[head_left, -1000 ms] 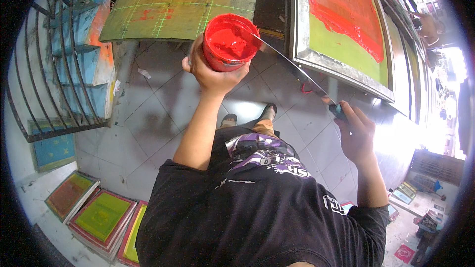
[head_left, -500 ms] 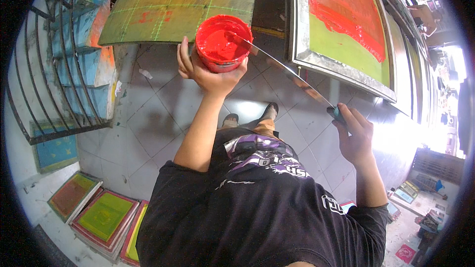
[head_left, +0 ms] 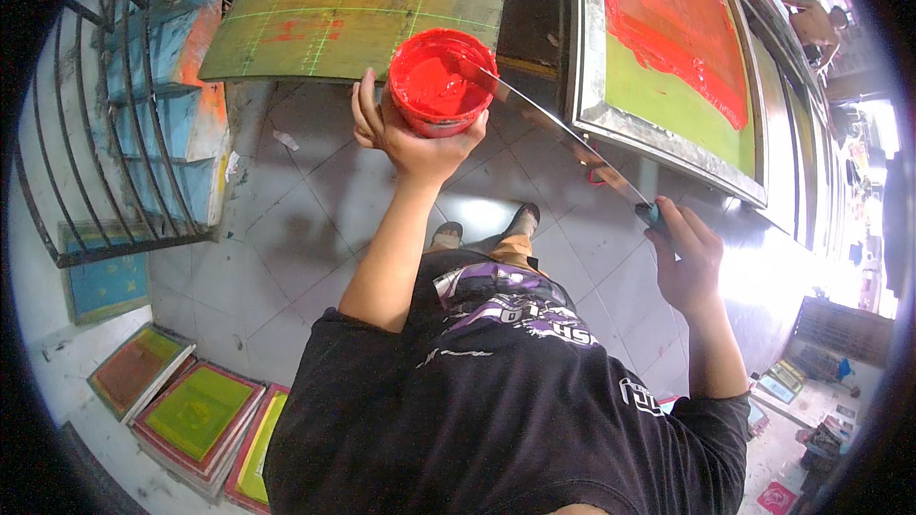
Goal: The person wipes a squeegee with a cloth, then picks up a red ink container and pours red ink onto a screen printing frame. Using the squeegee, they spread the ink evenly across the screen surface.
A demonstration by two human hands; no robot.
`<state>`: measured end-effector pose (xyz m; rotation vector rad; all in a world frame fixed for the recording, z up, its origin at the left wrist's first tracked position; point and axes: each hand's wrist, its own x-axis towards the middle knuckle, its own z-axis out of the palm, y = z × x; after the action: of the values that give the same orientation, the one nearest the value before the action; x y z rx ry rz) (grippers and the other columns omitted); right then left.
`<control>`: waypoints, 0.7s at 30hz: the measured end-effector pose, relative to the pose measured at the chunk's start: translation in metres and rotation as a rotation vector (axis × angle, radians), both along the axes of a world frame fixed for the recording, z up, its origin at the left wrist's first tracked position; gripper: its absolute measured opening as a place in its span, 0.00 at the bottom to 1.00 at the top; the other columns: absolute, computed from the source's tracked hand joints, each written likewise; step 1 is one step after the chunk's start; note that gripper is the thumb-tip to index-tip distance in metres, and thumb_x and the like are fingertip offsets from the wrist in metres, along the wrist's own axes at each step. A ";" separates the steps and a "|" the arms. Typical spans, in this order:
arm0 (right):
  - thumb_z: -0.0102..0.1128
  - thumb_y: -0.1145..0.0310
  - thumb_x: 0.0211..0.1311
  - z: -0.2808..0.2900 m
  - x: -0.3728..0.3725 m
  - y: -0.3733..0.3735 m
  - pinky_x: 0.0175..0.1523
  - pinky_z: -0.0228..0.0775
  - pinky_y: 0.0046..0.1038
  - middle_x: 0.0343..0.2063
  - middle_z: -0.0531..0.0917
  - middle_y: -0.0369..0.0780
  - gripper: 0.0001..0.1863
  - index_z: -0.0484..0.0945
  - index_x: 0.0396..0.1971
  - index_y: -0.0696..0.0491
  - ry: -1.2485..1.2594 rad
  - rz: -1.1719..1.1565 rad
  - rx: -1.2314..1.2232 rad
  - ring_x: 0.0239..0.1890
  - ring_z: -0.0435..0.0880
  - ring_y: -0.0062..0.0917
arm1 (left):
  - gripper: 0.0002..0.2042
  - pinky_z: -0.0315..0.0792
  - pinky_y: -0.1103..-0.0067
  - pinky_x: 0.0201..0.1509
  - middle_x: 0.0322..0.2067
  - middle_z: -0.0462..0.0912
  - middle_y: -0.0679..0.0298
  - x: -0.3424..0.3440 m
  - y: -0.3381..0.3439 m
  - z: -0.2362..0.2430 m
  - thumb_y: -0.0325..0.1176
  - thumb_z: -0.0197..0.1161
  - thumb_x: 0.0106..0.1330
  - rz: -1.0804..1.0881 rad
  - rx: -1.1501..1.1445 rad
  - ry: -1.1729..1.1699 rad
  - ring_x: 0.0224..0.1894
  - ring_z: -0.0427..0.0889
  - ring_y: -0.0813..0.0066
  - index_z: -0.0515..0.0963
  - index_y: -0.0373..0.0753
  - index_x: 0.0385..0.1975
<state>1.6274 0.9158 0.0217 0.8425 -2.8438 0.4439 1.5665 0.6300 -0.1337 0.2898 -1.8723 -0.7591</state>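
My left hand [head_left: 412,148] is wrapped round a tub [head_left: 445,126] of red ink from below, tilting its opening toward me. Thick red ink [head_left: 431,78] coats the inside walls. With my right hand [head_left: 689,262] I grip the dark handle of a long, thin ink spatula [head_left: 563,132]. Its blade slants up and left, and its red-smeared tip reaches into the tub at the right side of the rim. Just right of the blade lies a framed printing screen [head_left: 658,147], its green mesh partly covered by a wide layer of red ink [head_left: 673,33].
Beyond the tub is a worn yellow-green board [head_left: 286,14] with green grid lines. A black metal rack [head_left: 134,256] stands at the left. Several framed screens [head_left: 196,412] lean at lower left. Another person [head_left: 816,27] is at the far upper right, beside the row of tables.
The tub and my left hand sit slightly farther right in view, as do the board and screen. The spatula tip stays in the tub, and both grips are the same.
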 end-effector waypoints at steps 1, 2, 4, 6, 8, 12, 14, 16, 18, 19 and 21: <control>0.62 0.78 0.44 0.000 0.001 0.000 0.29 0.70 0.31 0.29 0.79 0.42 0.22 0.73 0.44 0.54 -0.021 -0.010 0.011 0.26 0.79 0.36 | 0.42 0.47 0.55 0.56 0.57 0.60 0.54 0.000 0.000 0.000 0.60 0.70 0.30 -0.002 -0.007 -0.001 0.60 0.52 0.49 0.68 0.42 0.48; 0.61 0.79 0.43 0.000 0.002 -0.001 0.29 0.70 0.31 0.28 0.79 0.42 0.22 0.73 0.44 0.54 -0.042 -0.020 0.021 0.26 0.79 0.37 | 0.42 0.48 0.55 0.56 0.57 0.60 0.54 0.000 0.000 0.000 0.60 0.70 0.30 -0.003 -0.006 -0.001 0.61 0.52 0.49 0.68 0.42 0.48; 0.59 0.81 0.43 0.004 0.002 -0.004 0.30 0.70 0.32 0.29 0.78 0.43 0.22 0.73 0.44 0.54 -0.097 -0.032 0.015 0.26 0.79 0.37 | 0.42 0.48 0.55 0.56 0.57 0.60 0.54 0.000 -0.001 -0.001 0.60 0.70 0.30 -0.005 -0.002 0.002 0.61 0.52 0.49 0.69 0.41 0.47; 0.57 0.83 0.43 0.013 0.002 -0.008 0.31 0.70 0.33 0.30 0.77 0.44 0.22 0.73 0.44 0.55 -0.163 -0.034 -0.020 0.28 0.78 0.38 | 0.42 0.48 0.55 0.56 0.57 0.60 0.54 0.000 -0.002 0.000 0.60 0.69 0.30 -0.011 -0.001 0.003 0.61 0.52 0.50 0.69 0.40 0.47; 0.55 0.84 0.42 0.018 0.002 -0.009 0.33 0.70 0.33 0.30 0.76 0.45 0.24 0.74 0.44 0.54 -0.183 -0.022 -0.053 0.29 0.78 0.38 | 0.41 0.47 0.55 0.56 0.57 0.60 0.54 -0.001 -0.003 0.002 0.60 0.69 0.30 -0.020 -0.007 0.004 0.61 0.52 0.50 0.70 0.39 0.46; 0.53 0.86 0.41 0.017 0.001 -0.008 0.35 0.69 0.33 0.32 0.73 0.45 0.26 0.75 0.44 0.49 -0.050 0.002 0.044 0.33 0.76 0.37 | 0.41 0.47 0.55 0.56 0.57 0.60 0.54 0.000 -0.005 0.002 0.59 0.70 0.30 -0.042 -0.018 -0.026 0.61 0.51 0.50 0.71 0.39 0.45; 0.52 0.86 0.41 0.024 0.002 -0.011 0.36 0.69 0.33 0.33 0.72 0.44 0.26 0.75 0.44 0.48 0.043 0.007 0.168 0.34 0.75 0.36 | 0.42 0.47 0.54 0.56 0.57 0.61 0.54 0.001 -0.007 0.003 0.59 0.70 0.29 -0.049 -0.028 -0.047 0.61 0.51 0.50 0.71 0.39 0.46; 0.51 0.87 0.40 0.036 0.003 -0.013 0.37 0.70 0.33 0.33 0.73 0.44 0.27 0.76 0.43 0.48 0.091 0.022 0.281 0.36 0.75 0.36 | 0.42 0.46 0.54 0.57 0.57 0.61 0.54 0.000 -0.009 0.007 0.58 0.71 0.28 -0.062 -0.046 -0.063 0.61 0.50 0.51 0.71 0.39 0.47; 0.49 0.87 0.39 0.053 0.002 -0.013 0.37 0.70 0.33 0.34 0.74 0.45 0.26 0.76 0.43 0.49 0.094 0.047 0.383 0.37 0.76 0.36 | 0.42 0.46 0.54 0.57 0.57 0.61 0.55 -0.001 -0.010 0.010 0.57 0.72 0.27 -0.094 -0.051 -0.059 0.62 0.49 0.51 0.72 0.39 0.47; 0.49 0.86 0.40 0.062 0.000 -0.014 0.37 0.70 0.33 0.34 0.74 0.45 0.26 0.76 0.42 0.49 0.094 0.066 0.404 0.36 0.76 0.36 | 0.42 0.45 0.55 0.57 0.57 0.60 0.55 0.001 -0.012 0.011 0.56 0.72 0.26 -0.097 -0.053 -0.052 0.62 0.48 0.51 0.72 0.39 0.47; 0.50 0.85 0.40 0.082 0.000 -0.018 0.36 0.70 0.33 0.34 0.74 0.44 0.25 0.76 0.41 0.49 0.088 0.077 0.451 0.36 0.76 0.36 | 0.41 0.44 0.55 0.58 0.57 0.60 0.56 0.001 -0.012 0.012 0.55 0.72 0.26 -0.106 -0.056 -0.082 0.62 0.48 0.52 0.73 0.39 0.46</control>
<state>1.6269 0.8983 0.1041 1.0126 -2.8746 -0.2357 1.5674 0.6182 -0.1214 0.1893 -1.9953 -0.7752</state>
